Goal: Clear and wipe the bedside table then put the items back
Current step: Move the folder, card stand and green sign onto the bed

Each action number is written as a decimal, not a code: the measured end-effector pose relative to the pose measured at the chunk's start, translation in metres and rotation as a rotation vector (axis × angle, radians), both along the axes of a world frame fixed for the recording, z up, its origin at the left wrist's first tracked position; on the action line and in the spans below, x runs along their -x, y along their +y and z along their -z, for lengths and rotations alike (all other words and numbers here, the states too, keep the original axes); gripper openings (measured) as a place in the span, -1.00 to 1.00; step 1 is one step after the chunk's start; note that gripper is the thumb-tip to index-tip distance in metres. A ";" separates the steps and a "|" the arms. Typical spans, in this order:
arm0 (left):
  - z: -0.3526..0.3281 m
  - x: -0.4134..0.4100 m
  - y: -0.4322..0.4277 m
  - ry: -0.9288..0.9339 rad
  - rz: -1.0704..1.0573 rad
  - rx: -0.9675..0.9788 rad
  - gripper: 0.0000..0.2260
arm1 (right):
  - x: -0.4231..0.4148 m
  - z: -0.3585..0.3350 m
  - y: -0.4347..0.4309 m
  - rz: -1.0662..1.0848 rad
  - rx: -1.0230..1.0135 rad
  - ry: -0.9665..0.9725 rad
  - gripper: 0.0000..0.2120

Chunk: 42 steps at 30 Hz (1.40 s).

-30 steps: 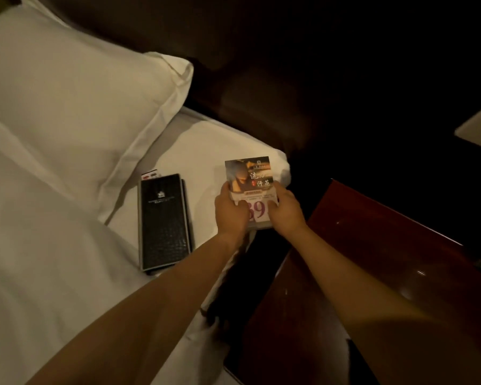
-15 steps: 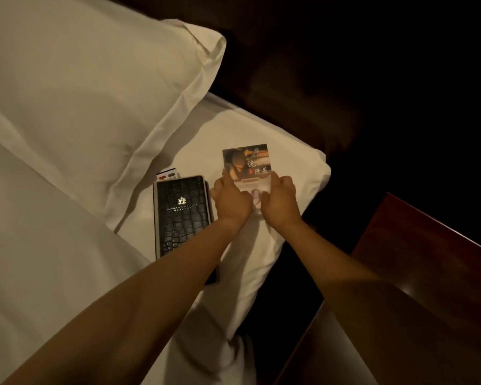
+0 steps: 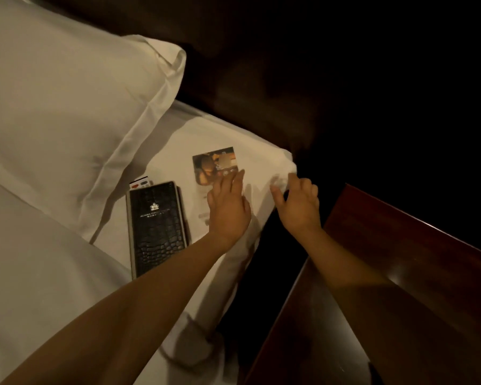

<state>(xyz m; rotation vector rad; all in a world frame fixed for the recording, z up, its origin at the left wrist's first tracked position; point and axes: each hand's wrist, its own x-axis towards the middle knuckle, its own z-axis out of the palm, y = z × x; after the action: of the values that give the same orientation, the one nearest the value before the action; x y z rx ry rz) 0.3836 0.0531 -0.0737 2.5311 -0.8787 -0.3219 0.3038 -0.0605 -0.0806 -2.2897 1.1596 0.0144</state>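
Bedside-table clearing looks nearly done, judging by how things lie. The left hand (image 3: 228, 209) has a loose, spread grip holding nothing, its fingertips (image 3: 238, 175) resting on or just above the leaflet (image 3: 214, 165) that lies flat on the bed sheet (image 3: 261, 162). The right hand (image 3: 299, 202), just to the right of it, has an equally slack grip, fingers curled and empty, hovering by the mattress corner. The leaflet shows a dark printed picture on its upper half; its pale lower half is partly hidden under the left grip. Left of that grip lies a black crocodile-textured folder (image 3: 157, 229) with a small card (image 3: 140, 184) peeking from its far end, beside the pillow (image 3: 67, 112). Right of the right grip, the dark wood counter (image 3: 400, 273) shows only bare glossy surface in view; wiping and returning the items appear to remain.
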 end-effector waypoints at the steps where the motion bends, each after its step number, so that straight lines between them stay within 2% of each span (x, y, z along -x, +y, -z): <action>1: -0.001 0.009 -0.006 -0.017 0.058 -0.003 -0.50 | 0.013 -0.002 -0.006 0.003 0.029 0.019 -0.45; 6: -0.008 0.066 -0.039 -0.045 0.300 -0.032 -0.48 | 0.091 -0.008 -0.032 0.059 0.111 0.101 -0.45; 13: -0.015 0.167 -0.088 0.037 0.466 -0.087 -0.55 | 0.216 -0.015 -0.058 0.127 0.060 -0.006 -0.53; 18: -0.020 0.245 -0.121 0.179 0.469 -0.031 -0.55 | 0.300 -0.015 -0.075 0.196 0.029 -0.063 -0.59; 26: -0.014 0.318 -0.171 0.281 0.484 -0.025 -0.50 | 0.402 -0.007 -0.103 0.357 0.050 -0.101 -0.62; 32: -0.004 0.348 -0.218 0.437 0.390 -0.023 -0.39 | 0.452 -0.005 -0.124 0.660 0.123 -0.172 -0.70; 34: -0.004 0.356 -0.233 0.494 0.379 -0.011 -0.37 | 0.463 -0.004 -0.135 0.751 0.084 -0.209 -0.65; 38: -0.001 0.374 -0.253 0.538 0.355 0.069 -0.46 | 0.476 0.000 -0.160 0.700 -0.021 -0.258 -0.48; 42: 0.002 0.391 -0.258 0.554 0.286 0.111 -0.59 | 0.474 0.002 -0.171 0.682 -0.117 -0.402 -0.56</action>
<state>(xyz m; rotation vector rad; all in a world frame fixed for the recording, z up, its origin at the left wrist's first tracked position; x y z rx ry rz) -0.0072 -0.2044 -0.0761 2.0450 -0.9867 -0.9769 -0.1699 -0.2319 -0.0825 -1.5939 1.5891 -0.5874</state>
